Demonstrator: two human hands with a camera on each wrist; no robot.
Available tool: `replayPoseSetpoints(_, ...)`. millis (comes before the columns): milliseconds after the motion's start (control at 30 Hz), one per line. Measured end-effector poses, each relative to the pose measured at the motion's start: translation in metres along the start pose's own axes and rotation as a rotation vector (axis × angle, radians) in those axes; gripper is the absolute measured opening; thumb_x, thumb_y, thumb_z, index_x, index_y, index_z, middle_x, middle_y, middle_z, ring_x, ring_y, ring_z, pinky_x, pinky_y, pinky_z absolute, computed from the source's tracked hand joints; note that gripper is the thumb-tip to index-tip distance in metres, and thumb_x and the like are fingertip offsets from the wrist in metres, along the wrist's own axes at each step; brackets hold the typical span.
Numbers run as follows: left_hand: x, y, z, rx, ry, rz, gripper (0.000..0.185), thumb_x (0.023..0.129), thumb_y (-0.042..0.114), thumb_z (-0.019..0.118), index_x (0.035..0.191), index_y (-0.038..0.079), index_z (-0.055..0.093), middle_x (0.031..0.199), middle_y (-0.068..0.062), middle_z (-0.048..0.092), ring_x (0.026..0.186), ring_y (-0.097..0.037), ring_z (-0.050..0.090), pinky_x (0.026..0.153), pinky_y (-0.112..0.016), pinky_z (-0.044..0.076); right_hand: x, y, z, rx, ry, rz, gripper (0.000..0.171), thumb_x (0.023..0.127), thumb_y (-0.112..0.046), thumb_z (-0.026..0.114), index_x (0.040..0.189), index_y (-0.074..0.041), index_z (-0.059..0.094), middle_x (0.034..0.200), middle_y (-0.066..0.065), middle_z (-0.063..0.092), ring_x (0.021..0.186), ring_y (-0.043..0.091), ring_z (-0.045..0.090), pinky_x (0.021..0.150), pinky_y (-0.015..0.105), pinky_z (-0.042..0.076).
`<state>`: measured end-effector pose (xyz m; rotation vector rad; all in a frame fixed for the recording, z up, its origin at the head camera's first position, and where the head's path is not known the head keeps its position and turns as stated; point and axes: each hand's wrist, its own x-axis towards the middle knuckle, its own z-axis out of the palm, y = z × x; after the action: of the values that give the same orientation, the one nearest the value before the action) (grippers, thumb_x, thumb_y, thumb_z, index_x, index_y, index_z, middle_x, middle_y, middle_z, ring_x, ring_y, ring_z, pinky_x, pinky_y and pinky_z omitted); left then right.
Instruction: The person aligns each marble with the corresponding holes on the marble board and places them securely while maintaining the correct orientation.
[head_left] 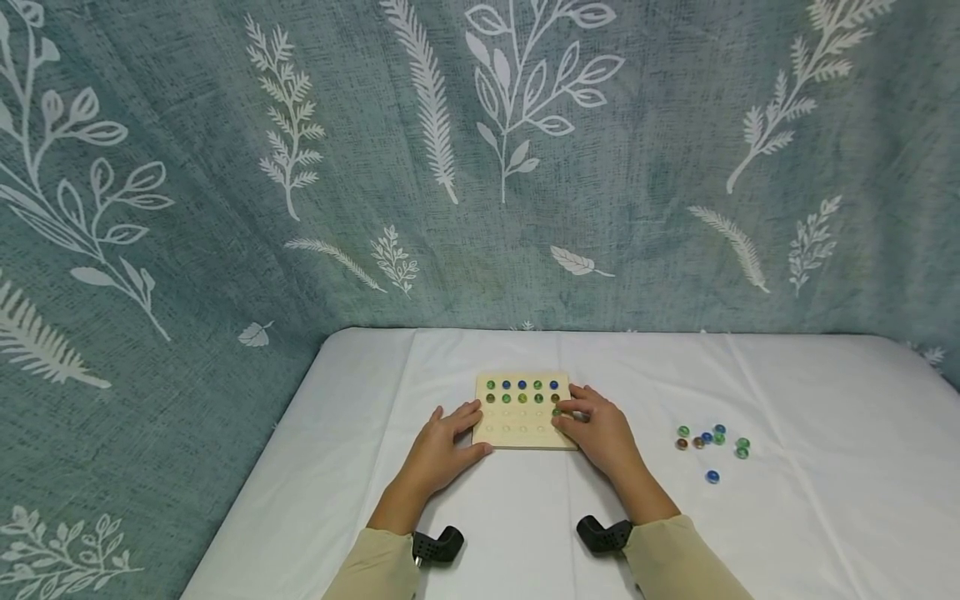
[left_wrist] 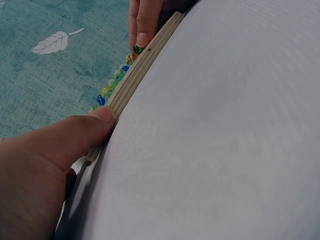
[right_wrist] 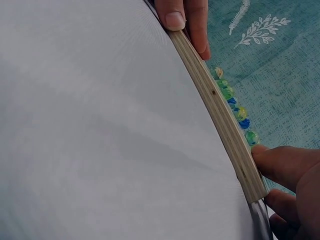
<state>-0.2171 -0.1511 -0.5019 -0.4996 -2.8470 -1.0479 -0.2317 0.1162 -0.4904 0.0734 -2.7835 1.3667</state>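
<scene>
A pale wooden board [head_left: 525,442] with rows of round hollows lies on the white cloth. Glass marbles [head_left: 522,385] in green, blue and amber fill its two far rows; the near rows show bare hollows, apart from the right end of the third. There my right hand [head_left: 602,429] pinches a green marble [head_left: 557,412] between thumb and fingers, also visible as a dark green marble [left_wrist: 138,49] under a fingertip in the left wrist view. My left hand [head_left: 441,454] holds the board's near left corner, thumb [left_wrist: 102,115] at the front edge, fingers along the left side.
Right of the board lie several loose marbles, among them a brown marble [head_left: 682,444] and, nearer, a lone blue marble [head_left: 713,477]. A teal leaf-patterned curtain [head_left: 480,275] hangs behind the white-covered table [head_left: 825,467]. Black wrist cameras [head_left: 442,546] sit on both wrists.
</scene>
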Motion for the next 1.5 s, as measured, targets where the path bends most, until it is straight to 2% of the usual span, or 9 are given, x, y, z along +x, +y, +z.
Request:
replayPoseSetpoints(933, 0.001, 0.003, 0.001, -0.018, -0.005, 0.006, 0.063, 0.084, 0.034, 0.078, 0.138, 0.011, 0.058, 0.148, 0.005, 0.050, 0.140, -0.014, 0.043, 0.126, -0.045, 0.016, -0.003, 0.004, -0.006, 0.004, -0.010, -0.009, 0.035, 0.089, -0.026, 0.072, 0.119, -0.007, 0.071, 0.151, 0.011, 0.046, 0.146, 0.033, 0.032, 0.119, 0.057, 0.027)
replayPoseSetpoints(1167, 0.000, 0.002, 0.002, -0.004, -0.004, -0.002, 0.062, 0.084, 0.036, 0.078, 0.138, 0.012, 0.059, 0.148, 0.005, 0.050, 0.140, -0.013, 0.043, 0.126, -0.045, 0.017, -0.006, 0.005, -0.013, 0.062, -0.015, 0.011, 0.037, 0.091, -0.025, 0.071, 0.124, -0.007, 0.069, 0.149, 0.010, 0.049, 0.142, 0.033, 0.039, 0.116, 0.054, 0.035)
replayPoseSetpoints(1333, 0.000, 0.001, 0.000, 0.001, 0.004, 0.005, 0.062, 0.084, 0.036, 0.078, 0.138, 0.012, 0.059, 0.148, 0.005, 0.050, 0.139, -0.013, 0.044, 0.125, -0.045, 0.017, -0.003, 0.002, -0.030, 0.055, 0.003, 0.046, 0.039, 0.093, -0.028, 0.069, 0.127, -0.008, 0.067, 0.148, 0.010, 0.050, 0.141, 0.034, 0.040, 0.115, 0.056, 0.036)
replayPoseSetpoints(1500, 0.000, 0.001, -0.001, 0.002, 0.002, 0.002, 0.062, 0.084, 0.036, 0.078, 0.138, 0.012, 0.059, 0.148, 0.006, 0.050, 0.139, -0.013, 0.044, 0.125, -0.046, 0.017, -0.004, 0.005, -0.067, 0.044, -0.012, 0.055, 0.044, 0.095, -0.033, 0.065, 0.130, -0.007, 0.064, 0.150, 0.009, 0.049, 0.144, 0.037, 0.034, 0.114, 0.061, 0.032)
